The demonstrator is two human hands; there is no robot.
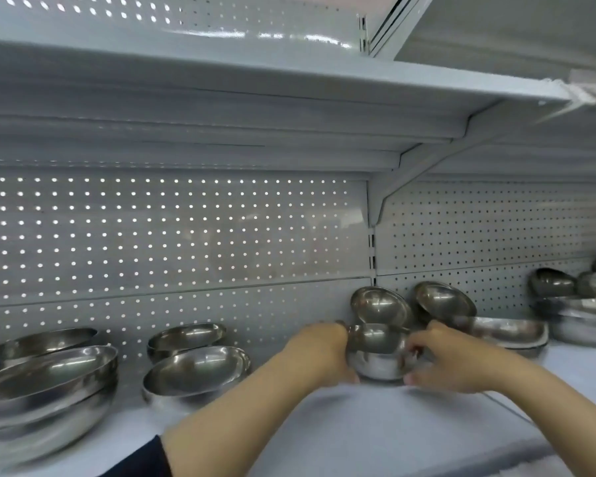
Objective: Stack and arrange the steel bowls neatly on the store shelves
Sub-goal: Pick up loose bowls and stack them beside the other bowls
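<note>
Both hands, left (319, 352) and right (443, 359), gripping a small steel bowl stack (379, 352) on the shelf (375, 428), right of centre.

Bowl stacks (197, 370) along shelf (375, 425)

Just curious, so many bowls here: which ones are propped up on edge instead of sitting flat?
The two small bowls leaning against the pegboard back panel, just behind the hands. Their insides face outward; the others sit bottom-down on the shelf.
</note>
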